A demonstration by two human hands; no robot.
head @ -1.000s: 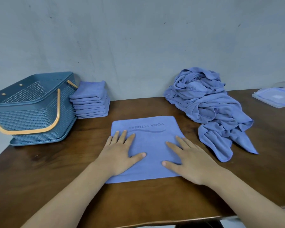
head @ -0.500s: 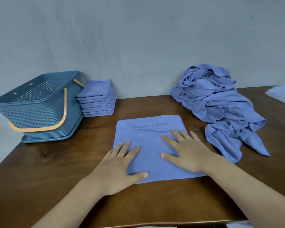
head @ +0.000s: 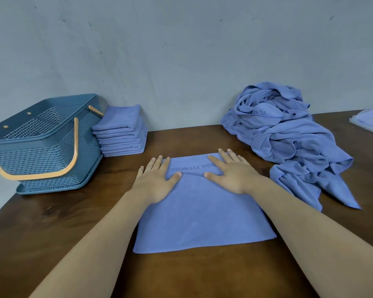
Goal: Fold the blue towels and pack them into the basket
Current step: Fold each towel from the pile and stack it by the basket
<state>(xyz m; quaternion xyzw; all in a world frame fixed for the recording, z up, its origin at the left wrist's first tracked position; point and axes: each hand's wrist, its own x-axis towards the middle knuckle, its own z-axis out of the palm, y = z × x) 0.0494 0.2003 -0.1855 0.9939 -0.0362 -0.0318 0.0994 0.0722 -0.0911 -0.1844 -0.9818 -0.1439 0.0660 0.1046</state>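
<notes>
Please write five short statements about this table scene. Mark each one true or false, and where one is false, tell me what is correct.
1. The left hand and the right hand lie flat, fingers straight, at the far end of the spread blue towel with grey lettering. True.
2. The blue plastic lattice basket with orange handles stands at the left end of the brown wooden table. True.
3. The stack of folded blue towels is inside the basket. False: it stands on the table, right of the basket.
4. The heap of crumpled blue towels lies left of the spread towel. False: it lies to its right.
5. The right hand pinches a towel corner. False: it presses flat.
</notes>
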